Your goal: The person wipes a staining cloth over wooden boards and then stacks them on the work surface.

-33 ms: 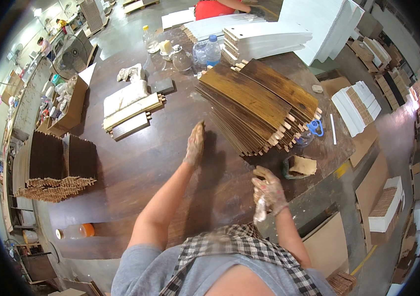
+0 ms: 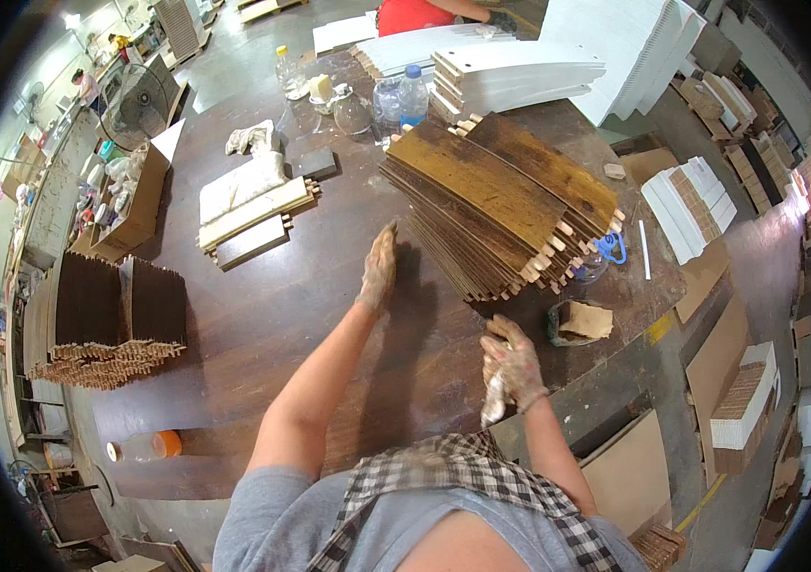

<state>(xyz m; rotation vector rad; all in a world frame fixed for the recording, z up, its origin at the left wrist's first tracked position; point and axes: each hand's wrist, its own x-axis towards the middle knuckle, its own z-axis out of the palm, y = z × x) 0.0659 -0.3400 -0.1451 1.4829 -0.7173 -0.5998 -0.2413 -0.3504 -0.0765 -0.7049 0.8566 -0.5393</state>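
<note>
My left hand (image 2: 379, 269) hovers over the dark brown table (image 2: 281, 334), fingers stretched out, palm turned toward a stack of boards, holding nothing. Stained brown with pale dowel pegs at their ends, these boards (image 2: 477, 181) lie fanned on the right half of the table. My right hand (image 2: 514, 357) is closed round a crumpled whitish wad (image 2: 494, 400), perhaps cloth or plastic; part of it is hidden by the fingers. It is over the table's near right edge, in front of the stack. A cut-open container (image 2: 582, 323) with brown residue stands beside that hand.
Two dark board stacks (image 2: 100, 315) stand at the left. A bottle with an orange cap (image 2: 146, 446) lies near the front left. White cloth (image 2: 243, 191) and pale boards (image 2: 253, 234) lie farther back. Bottles (image 2: 412, 95) and white panels (image 2: 510, 81) line the far side, where another person (image 2: 415, 15) works.
My right hand has shifted slightly left and away from me with the whitish wad. My left hand has moved a little forward. The far person's gloved hand now shows. The stacks have not moved.
</note>
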